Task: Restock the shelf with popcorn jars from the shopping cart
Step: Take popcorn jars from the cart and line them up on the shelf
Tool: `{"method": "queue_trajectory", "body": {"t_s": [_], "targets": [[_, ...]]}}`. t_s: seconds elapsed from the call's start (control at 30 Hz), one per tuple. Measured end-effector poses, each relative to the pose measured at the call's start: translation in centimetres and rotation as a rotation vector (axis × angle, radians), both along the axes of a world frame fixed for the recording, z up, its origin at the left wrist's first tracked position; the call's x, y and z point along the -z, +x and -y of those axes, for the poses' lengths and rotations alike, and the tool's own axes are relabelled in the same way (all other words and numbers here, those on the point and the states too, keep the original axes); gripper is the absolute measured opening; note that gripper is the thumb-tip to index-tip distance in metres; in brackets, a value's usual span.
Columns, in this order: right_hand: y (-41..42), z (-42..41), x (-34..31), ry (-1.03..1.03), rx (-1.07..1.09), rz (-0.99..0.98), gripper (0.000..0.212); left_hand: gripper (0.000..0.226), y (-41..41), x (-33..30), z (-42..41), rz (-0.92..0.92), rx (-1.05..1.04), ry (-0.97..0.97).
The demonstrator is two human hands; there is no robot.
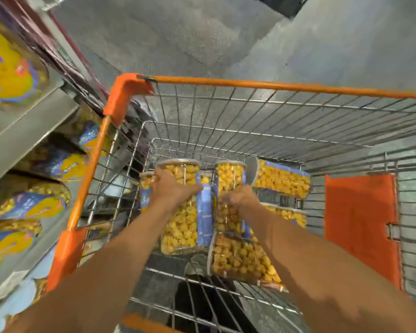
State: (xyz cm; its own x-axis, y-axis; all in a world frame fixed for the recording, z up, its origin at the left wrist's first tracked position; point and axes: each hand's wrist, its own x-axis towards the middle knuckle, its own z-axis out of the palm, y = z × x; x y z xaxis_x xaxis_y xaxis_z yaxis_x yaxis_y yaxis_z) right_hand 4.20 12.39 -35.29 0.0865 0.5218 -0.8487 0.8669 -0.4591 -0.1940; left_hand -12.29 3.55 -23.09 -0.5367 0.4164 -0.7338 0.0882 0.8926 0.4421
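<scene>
Both arms reach down into a wire shopping cart point(250, 86) with orange rim. My left hand point(172, 187) grips a clear popcorn jar point(181, 224) with a blue label, fingers curled round its upper part. My right hand point(240, 197) holds a second upright jar point(228, 179) beside it. Several more jars lie in the cart: one on its side at the back right point(283, 180), one below it point(288, 213), one lying near the front point(240, 258). Another jar point(145, 181) stands partly hidden behind my left hand.
A metal shelf point(22, 131) runs down the left side, its levels holding several popcorn jars with blue and yellow labels point(29, 200). An orange child-seat flap point(360, 224) hangs on the cart's right. Grey floor point(202, 32) lies beyond the cart.
</scene>
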Motion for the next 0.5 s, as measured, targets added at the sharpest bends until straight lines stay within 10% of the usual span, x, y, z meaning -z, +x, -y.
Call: {"method": "queue_trajectory", "body": {"t_s": [0.13, 0.5], "targets": [[0.5, -1.6, 1.7, -0.013, 0.008, 0.033, 0.140, 0.135, -0.2, 0.3, -0.1, 0.042, -0.079, 0.035], [1.2, -1.5, -3.5, 0.093, 0.219, -0.296, 0.102, 0.139, 1.6, 0.3, -0.2, -0.054, -0.181, 0.097]]}}
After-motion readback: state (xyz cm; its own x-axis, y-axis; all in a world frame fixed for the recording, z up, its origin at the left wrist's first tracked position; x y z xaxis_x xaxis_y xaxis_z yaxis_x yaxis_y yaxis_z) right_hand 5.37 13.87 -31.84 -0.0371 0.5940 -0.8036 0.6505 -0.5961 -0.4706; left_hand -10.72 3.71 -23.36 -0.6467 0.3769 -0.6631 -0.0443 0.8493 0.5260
